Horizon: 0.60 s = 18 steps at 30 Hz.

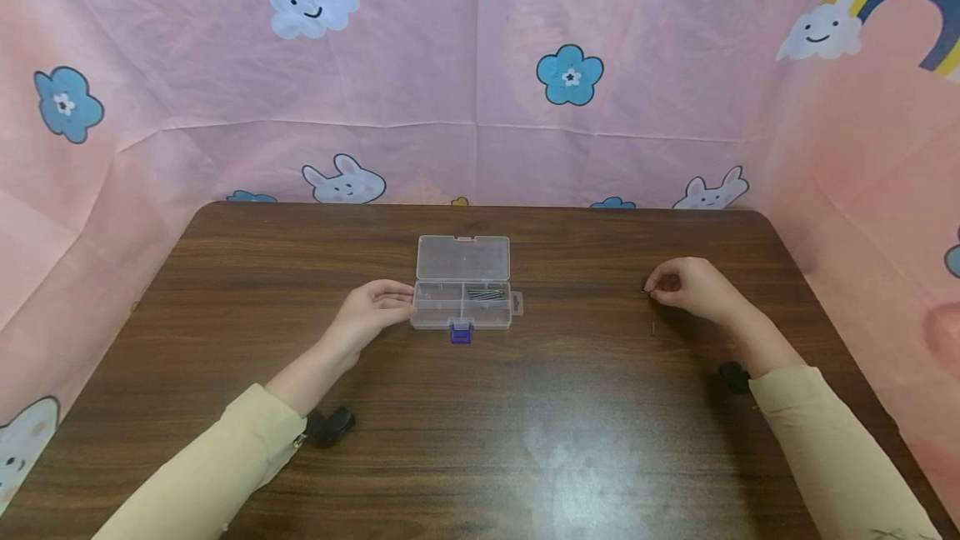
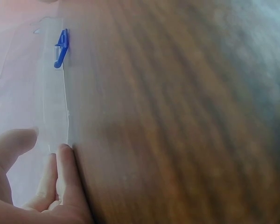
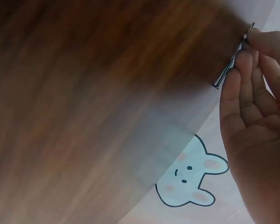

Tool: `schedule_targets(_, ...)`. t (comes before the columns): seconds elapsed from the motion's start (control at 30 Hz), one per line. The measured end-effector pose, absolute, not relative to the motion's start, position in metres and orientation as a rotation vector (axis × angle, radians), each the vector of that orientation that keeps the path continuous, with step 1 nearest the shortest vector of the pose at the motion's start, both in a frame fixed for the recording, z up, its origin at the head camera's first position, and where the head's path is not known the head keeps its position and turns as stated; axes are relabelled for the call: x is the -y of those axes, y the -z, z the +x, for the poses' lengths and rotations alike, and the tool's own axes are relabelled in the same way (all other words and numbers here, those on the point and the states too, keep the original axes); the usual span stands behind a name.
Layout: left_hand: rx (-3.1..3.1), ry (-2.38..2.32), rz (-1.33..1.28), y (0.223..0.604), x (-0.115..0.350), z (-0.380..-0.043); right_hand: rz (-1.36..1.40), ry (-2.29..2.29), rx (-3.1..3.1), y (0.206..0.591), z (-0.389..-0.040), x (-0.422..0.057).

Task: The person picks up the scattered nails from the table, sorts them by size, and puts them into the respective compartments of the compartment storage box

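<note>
A clear plastic compartment box (image 1: 437, 317) stands on the table with its lid (image 1: 463, 258) raised at the back and a blue latch (image 1: 461, 334) at the front. Several thin metal nails (image 1: 486, 295) lie in its back right compartment. The left hand (image 1: 365, 317) rests its nearly straight fingers against the box's left end; the left wrist view shows the thumb (image 2: 18, 142) apart from them. Far to the right, the right hand (image 1: 693, 290) pinches a thin nail (image 3: 250, 29) between thumb and fingertips, close over the table. Another nail (image 1: 653, 327) lies just in front of that hand.
The brown wooden table (image 1: 570, 407) reaches back to a pink printed curtain (image 1: 637, 132), which also lines both sides. A hanging tab (image 1: 517, 303) sticks out from the box's right end. Black wrist devices (image 1: 330, 426) sit below both forearms.
</note>
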<state>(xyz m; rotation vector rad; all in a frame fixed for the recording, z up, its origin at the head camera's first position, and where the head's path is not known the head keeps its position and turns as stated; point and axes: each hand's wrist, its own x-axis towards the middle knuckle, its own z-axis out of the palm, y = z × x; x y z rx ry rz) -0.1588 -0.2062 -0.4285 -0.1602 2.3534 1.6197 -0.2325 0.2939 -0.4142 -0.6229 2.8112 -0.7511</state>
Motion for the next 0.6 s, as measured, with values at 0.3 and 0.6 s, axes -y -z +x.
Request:
schedule_targets(0.3,-2.349,-1.606,-0.186,0.427,0.206,-0.160,-0.609,0.814,-2.808,0.411,-0.232,-0.285)
schedule_targets(0.6,-2.344,-1.601,-0.192,0.427,0.206,-0.159,-0.690,0.903,-2.788,0.405,-0.233,-0.257)
